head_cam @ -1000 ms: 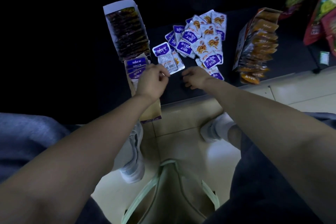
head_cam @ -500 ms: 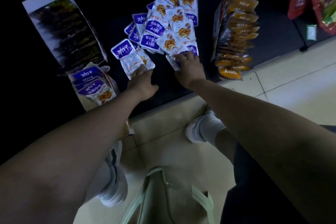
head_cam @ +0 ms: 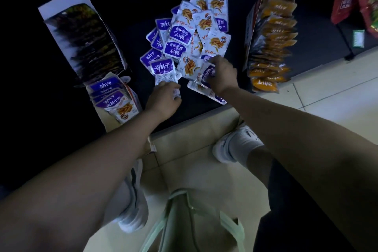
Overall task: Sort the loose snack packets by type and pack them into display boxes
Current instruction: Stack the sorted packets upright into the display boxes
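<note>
Arms (head_cam: 98, 170) outstretched; left hand (head_cam: 163, 99) pinches left pkt (head_cam: 164, 70), right hand (head_cam: 223, 73) grips right pkt (head_cam: 207, 72).

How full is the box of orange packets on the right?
Full, or nearly: the display box lies open, and overlapping orange packets fill it in a row from its far end to its near end.

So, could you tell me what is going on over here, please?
A person is sorting a loose pile of purple-and-white foil snack packets on a dark surface. The left hand pinches one packet at the pile's near edge; the right hand curls its fingers on another. A cardboard box holding matching purple packets lies at the left, beside a box of dark packets; a box of orange packets lies at the right.
</note>
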Demonstrator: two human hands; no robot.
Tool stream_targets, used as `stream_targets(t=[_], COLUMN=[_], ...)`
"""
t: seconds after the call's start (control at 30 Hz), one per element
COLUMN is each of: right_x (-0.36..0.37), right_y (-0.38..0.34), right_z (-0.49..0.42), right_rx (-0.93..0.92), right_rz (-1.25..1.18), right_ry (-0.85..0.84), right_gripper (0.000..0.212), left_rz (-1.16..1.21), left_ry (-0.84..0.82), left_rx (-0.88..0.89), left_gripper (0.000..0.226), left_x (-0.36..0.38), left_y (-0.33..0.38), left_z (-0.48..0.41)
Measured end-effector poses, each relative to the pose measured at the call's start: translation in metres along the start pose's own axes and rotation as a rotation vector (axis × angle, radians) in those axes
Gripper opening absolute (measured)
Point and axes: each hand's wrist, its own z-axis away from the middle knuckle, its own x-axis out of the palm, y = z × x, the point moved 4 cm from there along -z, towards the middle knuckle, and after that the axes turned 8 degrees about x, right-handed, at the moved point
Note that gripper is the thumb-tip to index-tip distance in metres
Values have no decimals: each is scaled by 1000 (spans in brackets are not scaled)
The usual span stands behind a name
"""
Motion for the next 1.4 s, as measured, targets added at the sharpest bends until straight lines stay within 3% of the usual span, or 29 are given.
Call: stream_targets(t=[0.13,0.27,0.33,0.43,0.53,0.63,0.7,0.83,0.97,1.1,1.3,1.4], right_x=[-25,-38,-38,-28,-21,-9,2,18,14,-7,-40,-59], right_y=[3,-2,-10,-18,-11,9,16,19,18,10,9,7], right_z=[1,12,21,29,25,16,16,19,15,10,24,37], right_rx=[-25,21,14,-28,24,89,89,57,133,109,75,90], right_rz=[-224,-397,-442,-483,-545,-165,106,251,92,-247,-525,-550], right_ry=[22,-183,-306,-480,-386,-173,-140,-119,-212,-251,-368,-451], right_gripper=[23,9,9,16,11,41,57,66,42,10,1,16], left_rz=[7,-70,-51,89,143,309,419,522,539,584,659,653], left_ry=[137,315,236,84,117,205,218,209,210,210,265,295], left_rx=[20,178,226,197,18,-216,-278,-316,-330,-328,-319,-309], left_gripper=[47,63,64,27,23,26,30,32,34,35,31,30], left_x=[-18,-32,-28,-14,-11,-9,-6,-3,-3,-7,-25,-37], left_y=[6,24,33,35,20,1,-6,-8,-7,-6,1,6], left_z=[-2,1,1,1,4,7,6,4,3,6,20,31])
